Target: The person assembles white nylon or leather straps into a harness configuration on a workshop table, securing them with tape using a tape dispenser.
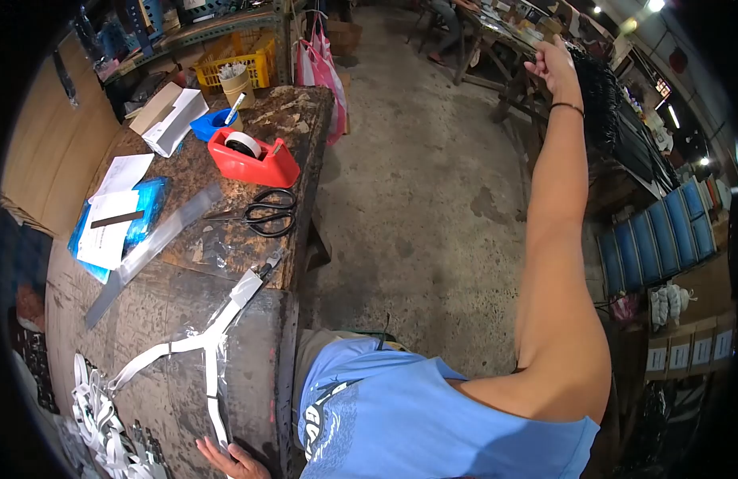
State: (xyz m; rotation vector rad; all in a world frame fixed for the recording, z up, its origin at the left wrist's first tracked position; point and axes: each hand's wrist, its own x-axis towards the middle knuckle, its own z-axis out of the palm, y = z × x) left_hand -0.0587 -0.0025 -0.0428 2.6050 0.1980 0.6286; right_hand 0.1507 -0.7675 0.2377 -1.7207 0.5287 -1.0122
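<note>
My left hand rests at the table's near edge, fingers spread, touching the lower end of a white Y-shaped strap. Clear plastic lies around the strap, whose upper end has a clip. My right arm reaches far out over the floor; my right hand has one finger stretched out and the others loosely bent, with nothing visible in it. A pile of white straps lies left of my left hand. Black-handled scissors and a red tape dispenser are farther up the table.
The wooden table also bears a clear ruler, papers over blue plastic, an open white box and a blue tape holder. Beyond stands a yellow crate. A person's leg shows near a far workbench.
</note>
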